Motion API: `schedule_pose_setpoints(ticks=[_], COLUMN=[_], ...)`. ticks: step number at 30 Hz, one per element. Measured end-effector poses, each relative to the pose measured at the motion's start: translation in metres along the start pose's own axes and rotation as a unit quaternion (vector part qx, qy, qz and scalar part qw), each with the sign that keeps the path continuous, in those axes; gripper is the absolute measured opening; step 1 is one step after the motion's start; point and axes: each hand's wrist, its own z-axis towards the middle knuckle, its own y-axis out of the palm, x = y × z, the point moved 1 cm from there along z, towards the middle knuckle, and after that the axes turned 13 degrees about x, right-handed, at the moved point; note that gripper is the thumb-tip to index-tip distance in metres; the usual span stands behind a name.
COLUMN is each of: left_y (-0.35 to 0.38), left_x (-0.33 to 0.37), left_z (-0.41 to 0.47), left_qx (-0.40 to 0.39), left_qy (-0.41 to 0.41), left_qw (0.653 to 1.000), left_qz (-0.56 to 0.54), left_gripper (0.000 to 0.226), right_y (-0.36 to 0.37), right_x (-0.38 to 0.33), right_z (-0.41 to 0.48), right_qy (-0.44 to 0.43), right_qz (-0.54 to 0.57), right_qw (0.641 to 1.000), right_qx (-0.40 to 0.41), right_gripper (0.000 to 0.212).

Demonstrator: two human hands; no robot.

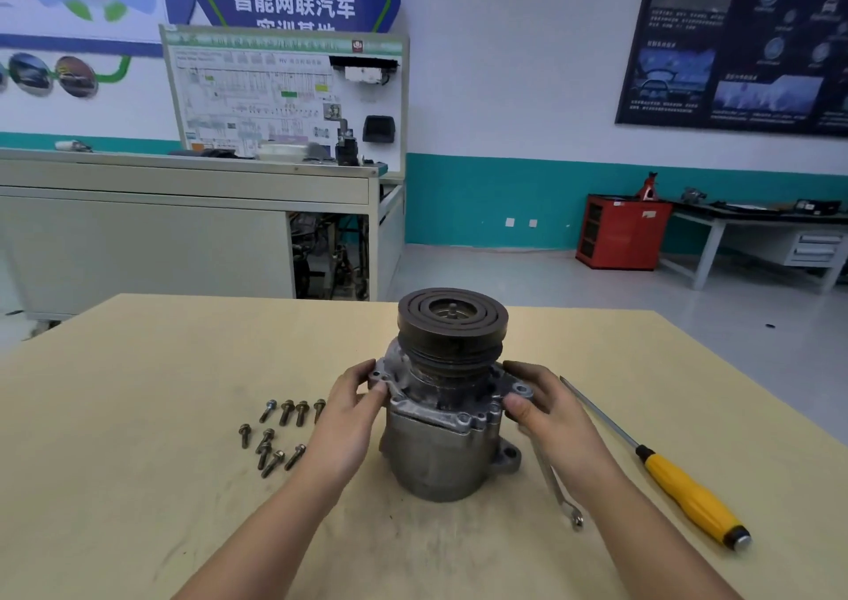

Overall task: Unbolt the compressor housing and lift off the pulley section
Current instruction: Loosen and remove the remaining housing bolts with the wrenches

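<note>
A grey metal compressor housing [436, 462] stands upright in the middle of the pale wooden worktop [137, 416], close to the person. The dark round pulley section [452, 324] sits on top of it. The grey plate under the pulley rests on the rim of the housing.

The left hand [353, 411] holds the left corner of that plate. Its fingers [365, 367] curl over the far edge and its thumb presses the near edge, so it pinches the plate. The right hand [546, 409] pinches the right corner the same way, with fingers [515, 366] behind and thumb in front.

A bunch of small dark bolts [266, 441] lies loose on the worktop, just left of the left hand. A thin silver wrench [568, 508] lies to the right of the housing, partly under the right arm. Farther right lies a long screwdriver with a yellow handle [679, 485], its tip pointing away from the person.

Behind the worktop stands a big grey cabinet [137, 241]. A red cabinet [619, 232] stands by the far wall.
</note>
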Motion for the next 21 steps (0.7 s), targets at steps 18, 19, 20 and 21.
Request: schedule_pose_setpoints(ticks=[18, 19, 20, 21], left_y=[-0.009, -0.009, -0.008, -0.007], left_x=[-0.011, -0.01, -0.009, -0.007], left_z=[-0.002, 0.0, 0.003, 0.005], left_qx=[-0.094, -0.103, -0.106, -0.104], left_qy=[0.038, 0.031, 0.028, 0.028], left_qw=[0.99, 0.989, 0.988, 0.987], left_qz=[-0.093, -0.105, -0.112, -0.118], left_gripper=[0.055, 0.06, 0.061, 0.057], right_y=[0.005, 0.005, 0.004, 0.004], right_x=[0.028, 0.028, 0.027, 0.027], right_z=[0.019, 0.018, 0.018, 0.017], right_qy=[0.03, 0.03, 0.029, 0.029], right_qz=[0.206, 0.202, 0.198, 0.196], right_qw=[0.976, 0.976, 0.977, 0.977], right_qx=[0.068, 0.071, 0.074, 0.077], right_gripper=[0.02, 0.02, 0.02, 0.02])
